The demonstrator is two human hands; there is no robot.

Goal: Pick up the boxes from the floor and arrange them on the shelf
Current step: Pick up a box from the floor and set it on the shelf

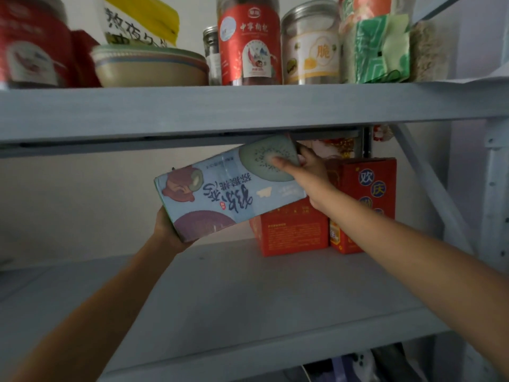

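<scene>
Mid-frame, the pale-blue kiwi-print box (231, 186) hangs tilted above the grey shelf (248, 293). The left hand (168, 232) cups its low corner; the right hand (308, 172) grasps the raised end, probably angling it under the upper board toward the red boxes (297, 230).

Long pale-blue cardboard box (231, 188), smooth, slight sheen, red cardboard boxes (292, 232) behind the right hand (311, 172), smooth printed faces, grey painted shelf board (248, 293) below the hand, matt, clear plastic jar with silvery metal lid (311, 48) above it, glossy.
</scene>
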